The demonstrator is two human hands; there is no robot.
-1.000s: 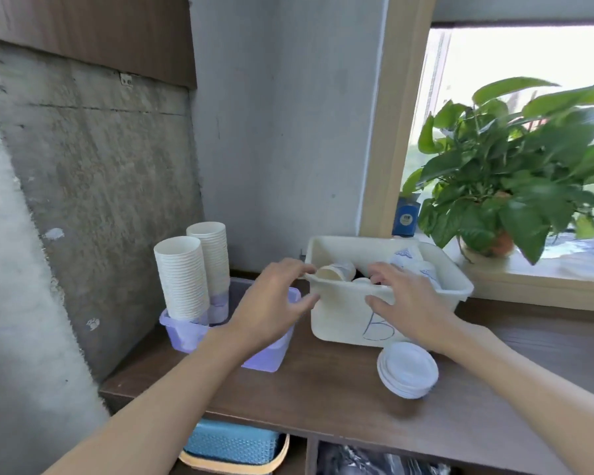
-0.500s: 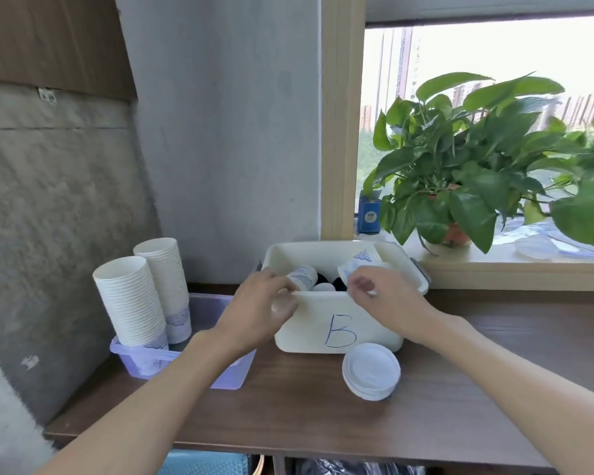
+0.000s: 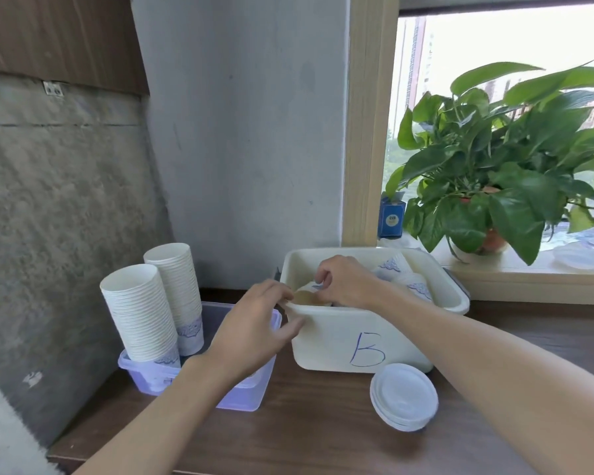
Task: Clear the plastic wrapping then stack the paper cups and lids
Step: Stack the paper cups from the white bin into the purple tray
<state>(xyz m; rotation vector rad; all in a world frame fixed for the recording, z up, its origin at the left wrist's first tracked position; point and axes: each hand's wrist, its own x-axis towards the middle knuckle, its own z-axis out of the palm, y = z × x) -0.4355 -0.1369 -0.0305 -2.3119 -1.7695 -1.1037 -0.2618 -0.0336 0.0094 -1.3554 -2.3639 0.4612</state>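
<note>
While the right hand reaches into the white bin marked B and pinches a paper cup lying on its side at the near-left corner, the left hand curls over that corner's rim, thumb on the outer wall, fingertips at the cup's mouth. More cups lie further back; the right hand and wrist hide much of the interior. Lid stack sits on the wooden table just in front of the bin. Two tall cup stacks stand in a purple tub left of the bin, tub partly behind the left forearm. Potted plant and blue box on the windowsill.
</note>
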